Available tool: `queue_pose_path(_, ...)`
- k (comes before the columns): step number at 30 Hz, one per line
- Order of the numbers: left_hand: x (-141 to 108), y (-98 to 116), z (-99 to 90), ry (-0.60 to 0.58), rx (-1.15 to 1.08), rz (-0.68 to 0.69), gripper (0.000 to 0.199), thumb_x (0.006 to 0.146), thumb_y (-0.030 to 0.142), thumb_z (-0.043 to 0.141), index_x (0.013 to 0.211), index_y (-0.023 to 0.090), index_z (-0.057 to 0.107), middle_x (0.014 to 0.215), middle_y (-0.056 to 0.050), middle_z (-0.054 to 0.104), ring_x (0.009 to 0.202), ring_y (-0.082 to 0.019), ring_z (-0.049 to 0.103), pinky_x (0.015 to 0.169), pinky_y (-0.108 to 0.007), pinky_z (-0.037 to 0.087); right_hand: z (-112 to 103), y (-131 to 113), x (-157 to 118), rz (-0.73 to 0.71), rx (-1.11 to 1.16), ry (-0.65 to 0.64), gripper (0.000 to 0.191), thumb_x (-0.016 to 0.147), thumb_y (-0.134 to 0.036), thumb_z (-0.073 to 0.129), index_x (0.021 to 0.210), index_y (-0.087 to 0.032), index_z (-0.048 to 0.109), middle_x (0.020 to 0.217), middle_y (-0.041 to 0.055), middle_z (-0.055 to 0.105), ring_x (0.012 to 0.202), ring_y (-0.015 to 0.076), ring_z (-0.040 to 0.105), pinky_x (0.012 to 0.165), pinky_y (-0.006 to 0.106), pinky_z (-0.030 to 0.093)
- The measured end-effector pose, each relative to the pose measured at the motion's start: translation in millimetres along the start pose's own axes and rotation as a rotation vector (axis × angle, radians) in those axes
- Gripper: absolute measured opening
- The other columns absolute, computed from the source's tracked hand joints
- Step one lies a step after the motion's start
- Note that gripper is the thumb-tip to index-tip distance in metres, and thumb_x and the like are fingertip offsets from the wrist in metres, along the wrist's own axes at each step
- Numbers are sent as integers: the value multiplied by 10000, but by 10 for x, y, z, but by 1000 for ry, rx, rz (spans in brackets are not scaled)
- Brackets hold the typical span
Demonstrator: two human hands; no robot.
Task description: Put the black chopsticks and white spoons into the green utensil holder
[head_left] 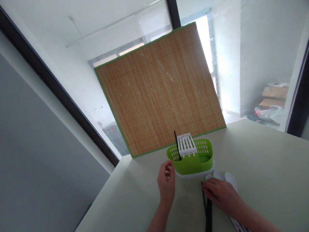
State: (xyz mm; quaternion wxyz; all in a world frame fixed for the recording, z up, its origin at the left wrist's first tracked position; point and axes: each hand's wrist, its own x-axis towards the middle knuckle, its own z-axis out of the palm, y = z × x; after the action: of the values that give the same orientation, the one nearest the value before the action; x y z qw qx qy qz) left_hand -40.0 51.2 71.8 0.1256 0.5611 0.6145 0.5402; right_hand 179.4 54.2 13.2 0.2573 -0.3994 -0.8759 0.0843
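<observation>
A green basket-like utensil holder (193, 166) with a white base stands on the table. A white slatted piece (187, 144) sits across its top, and a black chopstick (177, 145) leans upright in its left part. By the holder's left front is my left hand (166, 180), fingers loosely curled, nothing visible in them. My right hand (220, 193) is closed, its fingertips at the upper end of a thin black chopstick (204, 198). More black sticks (209, 214) lie alongside, partly under that hand. White spoons (231, 179) lie beneath and beyond it, their handles partly hidden.
A bamboo mat (159, 93) with green edging leans against the glass behind the holder. The pale table (260, 167) stretches to the right. Beyond the glass are cardboard boxes (275, 92) and plastic bags. A grey wall (48, 161) stands at the left.
</observation>
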Motion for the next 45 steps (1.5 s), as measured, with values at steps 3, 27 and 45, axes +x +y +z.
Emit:
queue_pose_path(3,-533,-10,56,-342,172,-21,225,855,363,481,965,217,612,771,-15,651,653,-142,577,618,-255,445,-8,25,-1,42,2,14,192,909,-188,435,887,-225,622,841,25,661,800,198,624,673,303,418)
queue_pose_path(27,-780,233,256,-718,757,-24,252,779,138,462,876,149,694,841,-135,711,812,-272,666,683,-329,465,-122,94,10,134,136,241,222,921,-299,424,937,-241,638,841,20,690,734,174,637,662,282,445)
queue_pose_path(45,-324,238,240,-415,-429,-109,242,868,391,531,943,170,595,835,-31,673,480,-58,440,451,-185,404,181,-126,-36,41,280,-52,367,838,-210,516,1205,-207,505,768,7,667,679,168,611,605,256,390)
